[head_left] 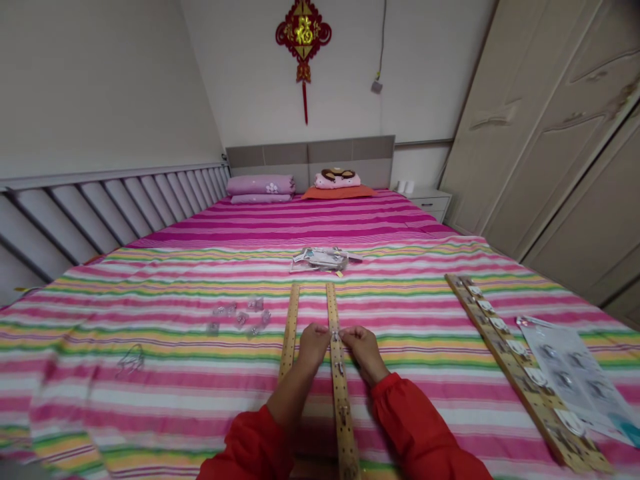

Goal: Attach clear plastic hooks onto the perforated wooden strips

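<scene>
- Wooden strip (341, 393) lies on the bed (175, 373); fingers of your left hand (313, 345) and right hand (364, 348) pinch a metal clip (335, 335) on it.
- Soft bedding could tip the strip, and the clip may slip free.

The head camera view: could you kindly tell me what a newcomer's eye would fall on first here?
The bright striped bedspread fills the view; at its near middle the left hand and right hand, red-sleeved, pinch a small shiny piece on a perforated wooden strip. A red knot ornament hangs high on the far wall, and a second board bearing clear clips lies at the right.
</scene>
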The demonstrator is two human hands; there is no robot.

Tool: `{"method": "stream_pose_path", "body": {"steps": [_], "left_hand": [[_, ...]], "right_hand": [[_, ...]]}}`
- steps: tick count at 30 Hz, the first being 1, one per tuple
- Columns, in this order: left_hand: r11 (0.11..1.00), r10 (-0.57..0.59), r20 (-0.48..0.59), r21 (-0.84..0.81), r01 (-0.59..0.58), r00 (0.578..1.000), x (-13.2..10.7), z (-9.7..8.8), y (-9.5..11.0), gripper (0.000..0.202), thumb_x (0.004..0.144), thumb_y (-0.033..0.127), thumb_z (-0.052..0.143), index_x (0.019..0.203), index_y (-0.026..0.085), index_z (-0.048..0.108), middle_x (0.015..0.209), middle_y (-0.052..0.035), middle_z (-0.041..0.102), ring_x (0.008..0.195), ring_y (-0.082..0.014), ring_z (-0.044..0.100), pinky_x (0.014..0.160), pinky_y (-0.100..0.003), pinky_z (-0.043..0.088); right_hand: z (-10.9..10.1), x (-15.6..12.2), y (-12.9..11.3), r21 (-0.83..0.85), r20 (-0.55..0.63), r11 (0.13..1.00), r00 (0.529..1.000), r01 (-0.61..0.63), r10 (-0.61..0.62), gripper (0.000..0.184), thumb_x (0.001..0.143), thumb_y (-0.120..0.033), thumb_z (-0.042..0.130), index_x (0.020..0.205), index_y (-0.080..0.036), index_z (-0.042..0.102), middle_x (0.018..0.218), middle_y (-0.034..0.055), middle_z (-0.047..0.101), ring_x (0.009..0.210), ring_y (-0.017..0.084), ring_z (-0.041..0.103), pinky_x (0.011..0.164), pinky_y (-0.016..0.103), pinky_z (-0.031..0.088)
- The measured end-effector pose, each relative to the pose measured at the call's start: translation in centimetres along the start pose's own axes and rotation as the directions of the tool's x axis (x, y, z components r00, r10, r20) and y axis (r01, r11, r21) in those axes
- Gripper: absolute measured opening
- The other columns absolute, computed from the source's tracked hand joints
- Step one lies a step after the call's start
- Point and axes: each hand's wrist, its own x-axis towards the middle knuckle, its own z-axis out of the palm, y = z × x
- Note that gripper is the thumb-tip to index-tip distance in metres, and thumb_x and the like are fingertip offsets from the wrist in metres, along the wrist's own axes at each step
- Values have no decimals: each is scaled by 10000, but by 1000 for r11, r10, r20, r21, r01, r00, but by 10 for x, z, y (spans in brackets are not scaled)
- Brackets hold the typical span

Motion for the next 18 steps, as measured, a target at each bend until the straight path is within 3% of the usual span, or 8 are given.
{"method": "stream_pose_path", "body": {"steps": [9, 14, 18], "left_hand": [[999, 15, -22, -52, -16, 1000, -4, 4, 4, 136, 588, 125, 570, 516, 191, 476, 530, 32, 533, 553, -131, 526, 554, -236, 412], [995, 20, -4, -99, -20, 1000, -15, 0, 11, 99, 598, 156, 600, 539, 177, 523, 540, 16, 564, 555, -143, 553, 534, -242, 420], [987, 56, -24, -151, -59, 998, -29, -15, 14, 61, 608, 191, 622, 646, 145, 611, 611, -21, 627, 620, -159, 602, 598, -254, 462]], "right_hand": [[-3, 2, 11, -41, -20, 998, 999, 39, -39, 274, 483, -383, 775, 563, -174, 618, 521, 6, 625, 515, 155, 541, 530, 277, 432], [-6, -3, 6, -48, -22, 997, 998, 59, -60, 310, 516, -439, 766, 578, -167, 631, 545, 7, 624, 532, 148, 528, 539, 269, 413], [-10, -10, 0, -25, 0, 998, 999, 50, -50, 373, 538, -521, 741, 540, -181, 587, 416, -49, 497, 394, 100, 392, 411, 244, 295]]}}
